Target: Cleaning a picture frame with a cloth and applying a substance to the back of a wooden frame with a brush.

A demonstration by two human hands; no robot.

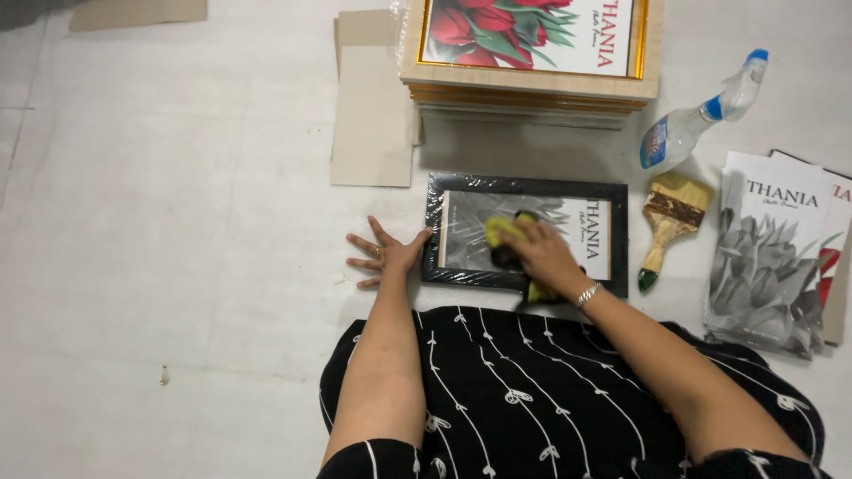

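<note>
A black picture frame point(532, 186) lies flat on the pale floor before me, with a grey flower print under its glass. My right hand point(543, 255) presses a yellow and dark cloth point(502, 229) onto the glass near the frame's middle. There is a bracelet on that wrist. My left hand point(386, 255) rests flat on the floor with fingers spread, its thumb touching the frame's left edge.
A stack of wooden frames point(532, 89) topped by a red flower print sits beyond. Beige cardboard sheets point(373, 115) lie to its left. On the right are a spray bottle point(701, 115), a paintbrush point(670, 222) and grey flower prints point(768, 257).
</note>
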